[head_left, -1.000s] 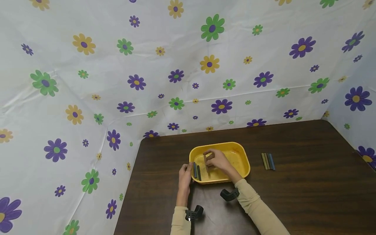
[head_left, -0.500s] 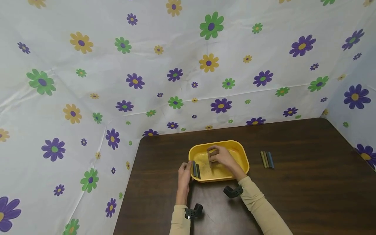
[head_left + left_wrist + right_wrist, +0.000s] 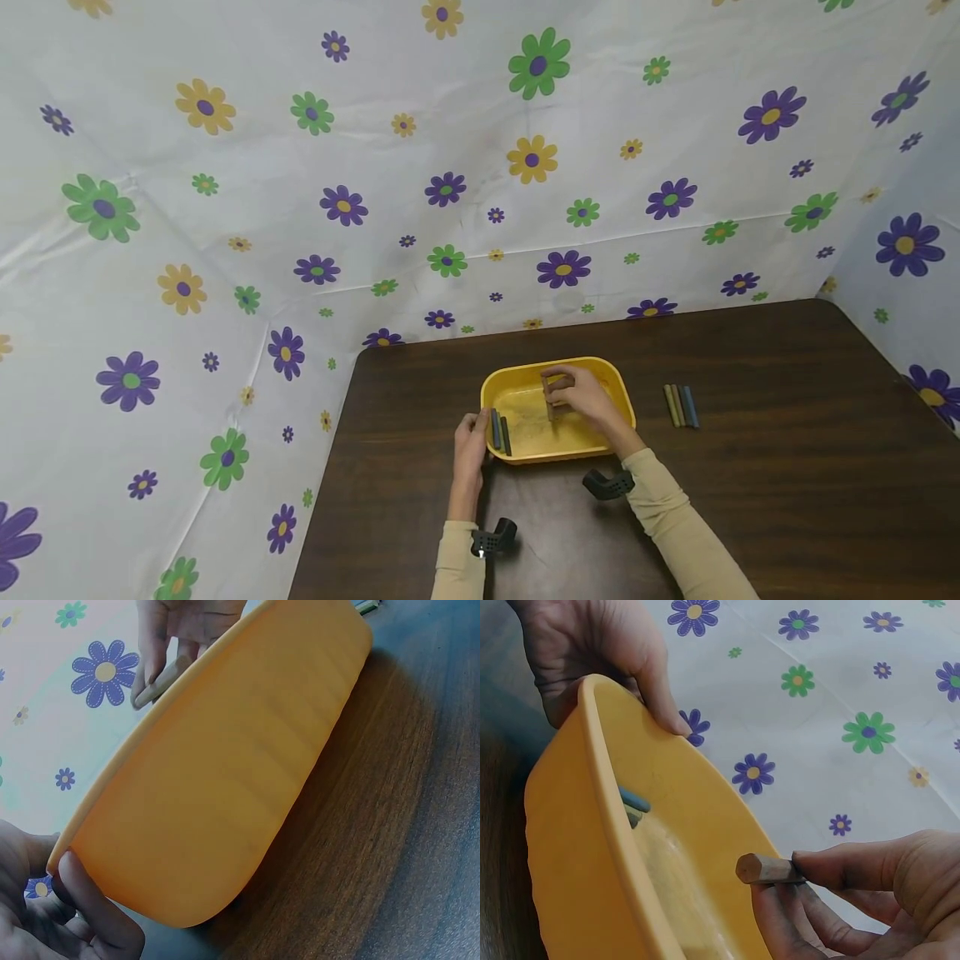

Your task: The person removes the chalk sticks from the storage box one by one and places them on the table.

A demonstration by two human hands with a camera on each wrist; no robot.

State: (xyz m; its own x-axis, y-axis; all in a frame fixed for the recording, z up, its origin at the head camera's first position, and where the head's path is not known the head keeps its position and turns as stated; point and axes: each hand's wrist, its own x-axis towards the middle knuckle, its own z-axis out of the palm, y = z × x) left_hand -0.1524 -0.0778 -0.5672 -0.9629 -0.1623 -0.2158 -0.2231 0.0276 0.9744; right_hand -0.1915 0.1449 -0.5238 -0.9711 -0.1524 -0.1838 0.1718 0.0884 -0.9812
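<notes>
My right hand (image 3: 587, 398) pinches a brown chalk stick (image 3: 548, 400) between thumb and fingers, above the inside of a yellow plastic tub (image 3: 557, 457). In the right wrist view the chalk (image 3: 769, 870) shows a six-sided end. My left hand (image 3: 470, 446) grips the tub's left rim, thumb on one side and fingers on the other, as the left wrist view shows at the hand (image 3: 75, 915). Inside the tub, along its left end, lie a blue chalk stick (image 3: 496, 429) and a black one (image 3: 506, 436), with a greenish one partly seen between them.
Right of the tub, several chalk sticks lie side by side on the dark wooden table (image 3: 787, 467), among them a yellowish one (image 3: 670, 405) and a blue one (image 3: 690, 407). A white flowered cloth (image 3: 600, 183) hangs behind the table and at both sides.
My right hand has moved to the right inside the tub, still pinching the brown chalk stick. My left hand has kept its grip on the rim.
</notes>
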